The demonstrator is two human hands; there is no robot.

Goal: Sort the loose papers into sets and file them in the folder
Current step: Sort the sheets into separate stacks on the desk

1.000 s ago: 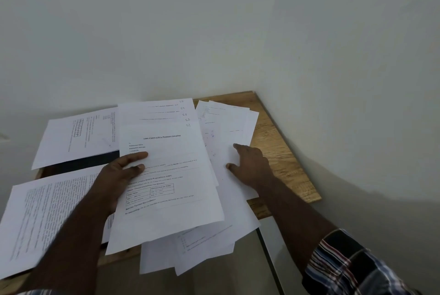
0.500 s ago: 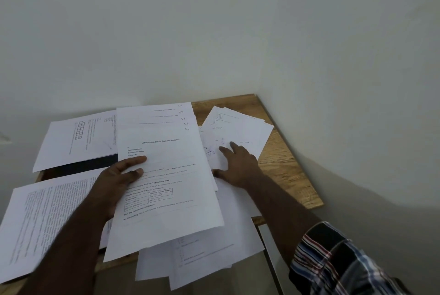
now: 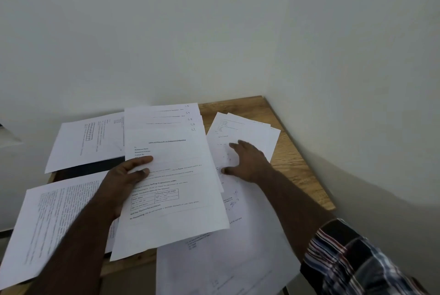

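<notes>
Fanning the small white sheets (image 3: 245, 132) rightward off the held printed stack (image 3: 171, 175), my flat, open right hand (image 3: 247, 161) had started another set while my left hand (image 3: 128, 175) pinched that stack.

Looks like a plain office or study corner, can't say which. Small wooden desk (image 3: 292, 159) shoved tight into the corner of two bare off-white walls (image 3: 214, 28), one behind it, one on its right. Printed A4 forms & letters (image 3: 171, 175) spread all over the desk top, some w/ tables and handwritten nos., overhanging its near edge.
</notes>
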